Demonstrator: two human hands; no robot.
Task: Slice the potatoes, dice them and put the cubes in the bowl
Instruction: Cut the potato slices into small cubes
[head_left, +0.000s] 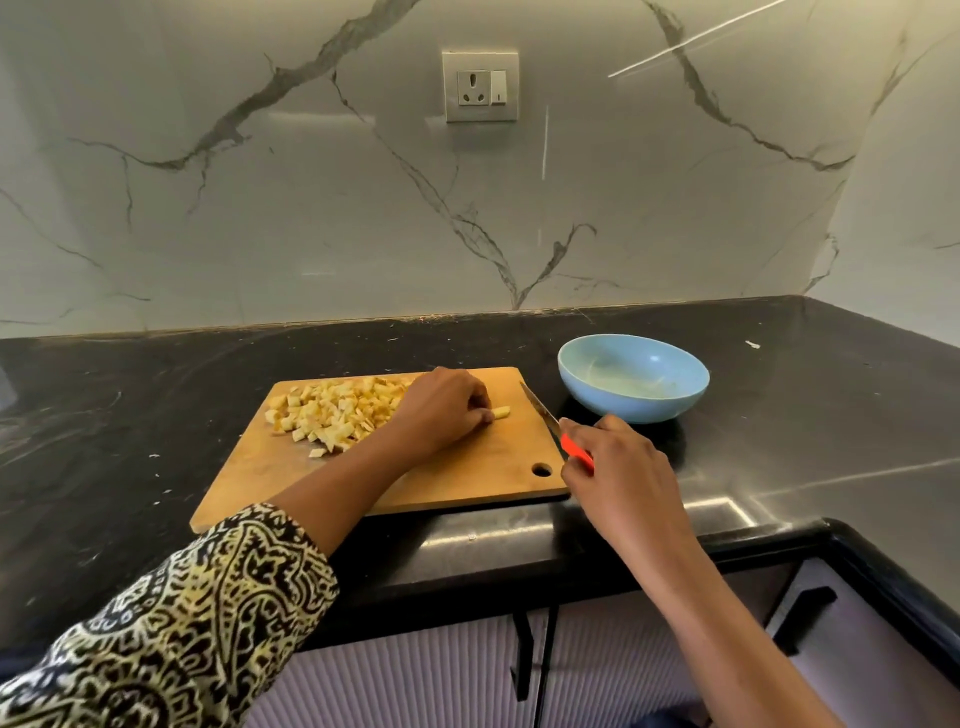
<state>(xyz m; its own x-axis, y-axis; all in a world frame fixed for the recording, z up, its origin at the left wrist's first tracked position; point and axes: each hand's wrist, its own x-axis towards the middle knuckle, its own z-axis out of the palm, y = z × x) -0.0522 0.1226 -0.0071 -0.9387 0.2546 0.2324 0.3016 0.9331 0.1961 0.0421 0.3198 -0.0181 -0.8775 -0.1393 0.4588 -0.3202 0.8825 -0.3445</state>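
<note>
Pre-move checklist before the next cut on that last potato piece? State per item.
1. Left hand steadies the last potato piece: ok, fingertips touch it.
2. Right hand has a grip on the knife by its red handle: ok.
3. Blade clear of the left fingers: ok, it lies apart, to their right.
4. Cutting board flat on the counter: ok.
5. Bowl ready for cubes: ok, empty, beside the board.
6. Diced pile clear of the cutting spot: ok.
</note>
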